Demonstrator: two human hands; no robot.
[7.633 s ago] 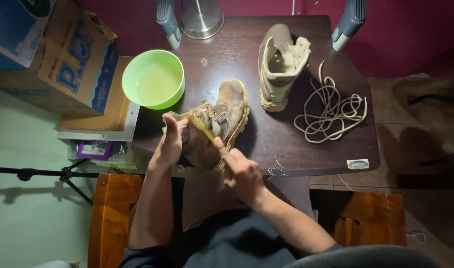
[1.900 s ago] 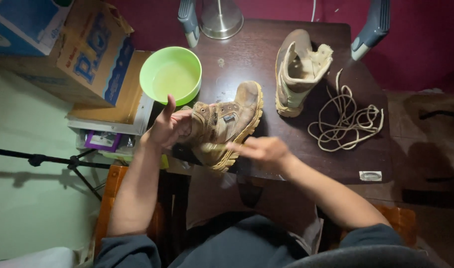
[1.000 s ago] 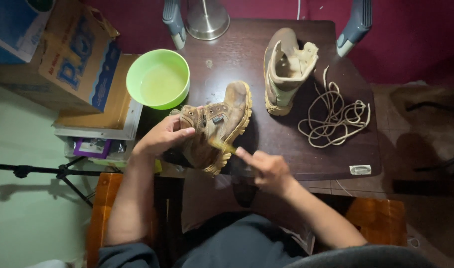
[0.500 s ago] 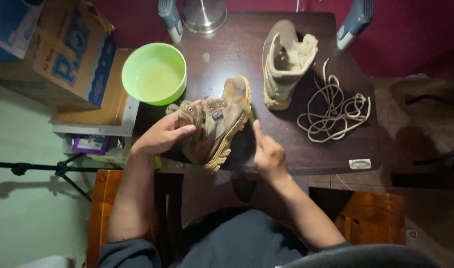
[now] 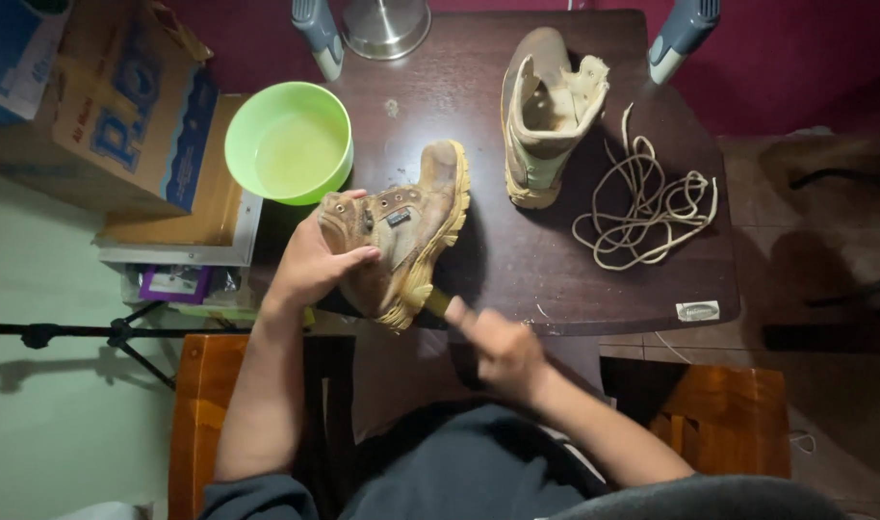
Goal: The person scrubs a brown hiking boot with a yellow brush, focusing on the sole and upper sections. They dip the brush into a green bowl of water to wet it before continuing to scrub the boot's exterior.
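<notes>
The left hand (image 5: 310, 265) gripped the brown boot (image 5: 406, 231) (toe toward one o'clock); the right hand (image 5: 498, 347), blurred, fingers' state unclear, lay at five o'clock.

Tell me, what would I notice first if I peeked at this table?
Probably the muddy tan boot near the front edge of the dark table, gripped by the left hand. The right hand hovers blurred beside its sole. Behind sit a bright green bowl, a second boot and loose laces.

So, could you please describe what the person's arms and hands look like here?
Both forearms are bare, with dark sleeves pushed up near the elbows. The left hand and right hand wear no gloves; no rings or watch show. The right hand is motion-blurred.
</notes>
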